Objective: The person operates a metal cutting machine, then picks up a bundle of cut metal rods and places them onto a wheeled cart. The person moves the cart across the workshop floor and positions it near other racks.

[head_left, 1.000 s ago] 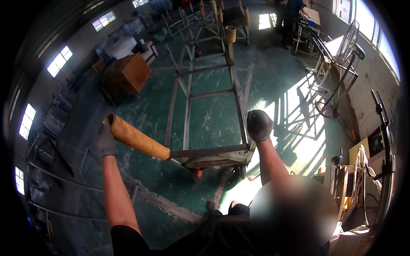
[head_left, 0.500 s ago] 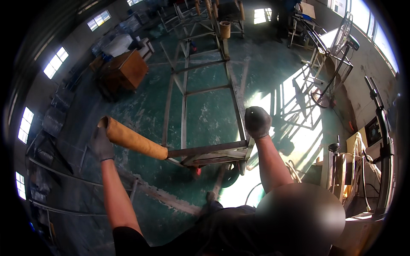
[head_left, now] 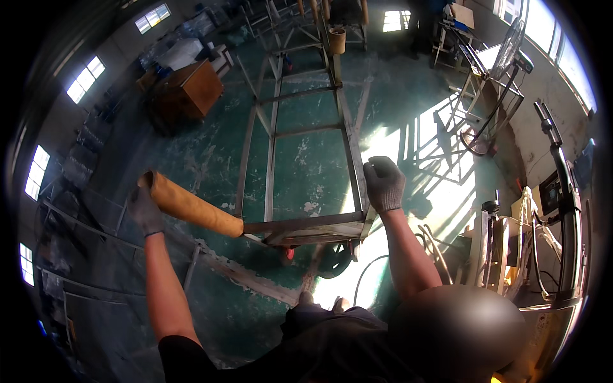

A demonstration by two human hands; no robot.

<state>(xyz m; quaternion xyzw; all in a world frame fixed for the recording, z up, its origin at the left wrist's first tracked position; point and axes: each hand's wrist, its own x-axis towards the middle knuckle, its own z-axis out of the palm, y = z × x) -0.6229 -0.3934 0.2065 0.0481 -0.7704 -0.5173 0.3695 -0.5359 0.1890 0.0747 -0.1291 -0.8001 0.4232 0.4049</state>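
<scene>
A tan cardboard tube [head_left: 198, 205] slants out from the near left corner of a long metal frame [head_left: 303, 223]. Its hollow upper end faces up toward me. My gloved left hand [head_left: 145, 209] is closed at that end, gripping the tube's outer side; part of its fingers is smeared. Over the frame's near right corner, my gloved right hand [head_left: 384, 184] makes a fist. Whatever it may hold is hidden by the curled fingers. Below the near crossbar a dark wheel [head_left: 336, 262] and a small red part [head_left: 289, 254] show.
A brown wooden cabinet [head_left: 190, 89] stands at the far left. Another short tan tube [head_left: 336, 41] sits on the frame's far part. To the right are a stand fan [head_left: 511, 51] and a black upright pole [head_left: 562, 185]. Metal rails [head_left: 96, 230] run along the left.
My view has shifted slightly, and more of my feet shows. The left hand stays at the tube's end, having moved a little to the left. My right fist has turned somewhat.
</scene>
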